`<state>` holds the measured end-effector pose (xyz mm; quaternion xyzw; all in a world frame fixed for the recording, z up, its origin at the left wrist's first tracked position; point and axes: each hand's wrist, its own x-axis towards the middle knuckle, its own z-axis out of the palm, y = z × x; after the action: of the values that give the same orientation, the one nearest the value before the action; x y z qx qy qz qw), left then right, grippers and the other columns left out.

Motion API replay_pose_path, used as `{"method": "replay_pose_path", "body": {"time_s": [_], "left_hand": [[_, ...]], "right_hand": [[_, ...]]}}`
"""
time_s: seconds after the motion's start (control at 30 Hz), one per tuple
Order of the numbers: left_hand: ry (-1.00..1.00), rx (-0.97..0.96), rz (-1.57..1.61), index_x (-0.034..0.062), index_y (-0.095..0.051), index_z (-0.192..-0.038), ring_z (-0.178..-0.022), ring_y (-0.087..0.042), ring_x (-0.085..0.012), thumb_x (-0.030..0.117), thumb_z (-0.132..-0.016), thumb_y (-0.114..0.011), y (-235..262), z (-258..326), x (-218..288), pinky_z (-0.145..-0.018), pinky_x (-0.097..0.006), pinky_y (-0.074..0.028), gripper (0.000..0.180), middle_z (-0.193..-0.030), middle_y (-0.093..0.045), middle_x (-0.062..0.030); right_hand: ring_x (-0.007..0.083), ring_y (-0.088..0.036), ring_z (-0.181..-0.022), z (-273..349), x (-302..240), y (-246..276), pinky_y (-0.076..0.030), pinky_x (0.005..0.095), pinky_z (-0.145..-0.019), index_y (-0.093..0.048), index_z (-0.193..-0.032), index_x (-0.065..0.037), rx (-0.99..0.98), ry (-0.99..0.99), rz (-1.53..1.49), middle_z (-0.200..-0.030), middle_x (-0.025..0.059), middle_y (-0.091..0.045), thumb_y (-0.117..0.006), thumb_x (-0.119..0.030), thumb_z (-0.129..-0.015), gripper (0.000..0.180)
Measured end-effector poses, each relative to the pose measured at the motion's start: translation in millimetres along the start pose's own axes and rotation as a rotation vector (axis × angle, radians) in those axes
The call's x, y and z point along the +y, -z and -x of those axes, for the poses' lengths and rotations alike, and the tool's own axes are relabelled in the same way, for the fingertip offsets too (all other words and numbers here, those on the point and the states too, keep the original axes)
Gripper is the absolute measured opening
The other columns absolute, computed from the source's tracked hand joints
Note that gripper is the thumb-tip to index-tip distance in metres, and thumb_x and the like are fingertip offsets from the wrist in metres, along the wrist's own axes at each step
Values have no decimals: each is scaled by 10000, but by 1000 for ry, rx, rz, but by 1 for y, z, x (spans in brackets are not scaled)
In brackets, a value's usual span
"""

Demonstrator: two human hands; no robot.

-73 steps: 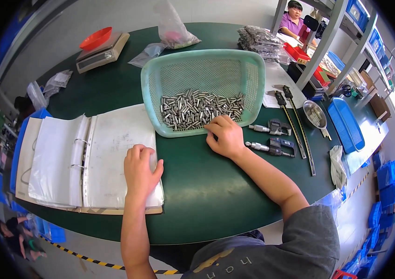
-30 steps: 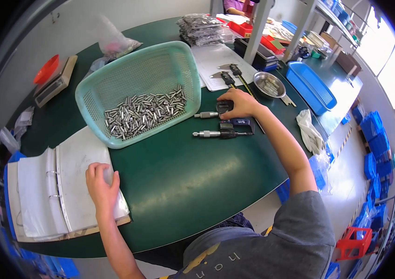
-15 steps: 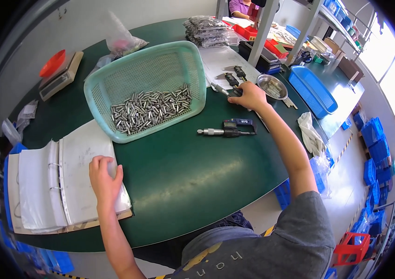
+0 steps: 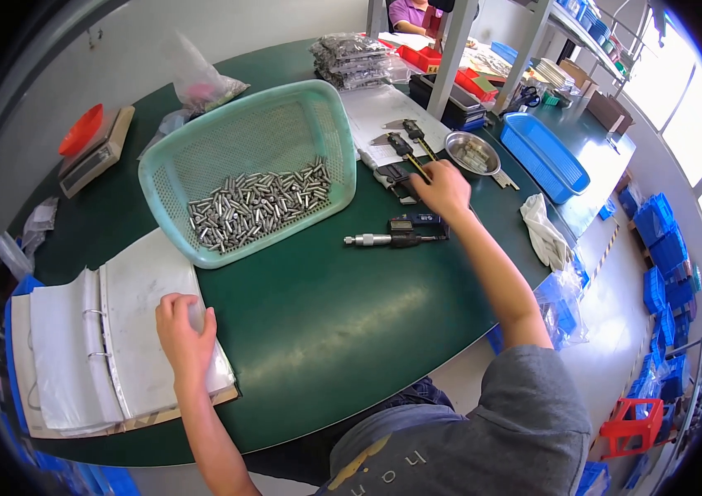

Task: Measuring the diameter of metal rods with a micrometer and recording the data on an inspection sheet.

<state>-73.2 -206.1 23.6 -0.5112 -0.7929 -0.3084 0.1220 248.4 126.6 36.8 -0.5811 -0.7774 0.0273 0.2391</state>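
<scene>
While the left hand (image 4: 187, 337) rests uncurled on the lower-left binder (image 4: 143, 335), the right hand (image 4: 444, 190), grip unclear, should avoid knocking upper-centre calipers (image 4: 401, 145).

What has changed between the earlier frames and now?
The right hand left the basket, gripped the farther micrometer, moved it away toward the calipers and turned it aslant; whether it is fully released is unclear. The left hand stayed at the binder; the nearer micrometer stayed put.
</scene>
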Motion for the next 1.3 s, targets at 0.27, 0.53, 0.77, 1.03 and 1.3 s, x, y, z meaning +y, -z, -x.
{"method": "replay_pose_path", "body": {"time_s": [0.27,0.53,0.77,1.03,1.3], "left_hand": [[7,-3,-35,36,-573,-912,-947,-504,-323,105,-702,-710,1,-2,5,-820,-409,-417,260,-984,-522,-118],[-51,27,-149,25,-594,-858,-880,-526,-317,189,-702,-706,-3,2,2,-730,-417,-446,253,-919,-525,-130],[-138,-42,-153,13,-568,-811,-882,-533,-288,179,-680,-681,-15,11,45,-682,-393,-448,240,-896,-525,-122],[-173,-147,-70,26,-584,-812,-828,-534,-252,219,-719,-693,-25,18,47,-672,-373,-443,239,-876,-519,-97],[-165,-168,-71,28,-589,-841,-821,-532,-259,215,-729,-692,-23,18,46,-669,-374,-440,241,-888,-517,-96]], "right_hand": [[283,-587,-911,55,24,6,-464,390,-794,-671,-913,-69,157,355,-244,-929,86,-621,-675,-199,-751,207],[341,-561,-985,65,-16,11,-454,401,-861,-620,-1123,-28,-138,709,-242,-1056,164,-590,-720,-217,-697,477],[302,-565,-992,62,0,18,-435,352,-886,-588,-1162,3,-255,592,-334,-1063,149,-571,-678,-163,-756,447],[214,-555,-782,54,25,15,-435,298,-706,-643,-977,11,-264,458,-342,-869,99,-560,-620,-17,-731,248],[222,-549,-792,52,25,13,-431,297,-713,-632,-962,21,-283,502,-416,-861,102,-548,-620,-4,-710,254]]}}
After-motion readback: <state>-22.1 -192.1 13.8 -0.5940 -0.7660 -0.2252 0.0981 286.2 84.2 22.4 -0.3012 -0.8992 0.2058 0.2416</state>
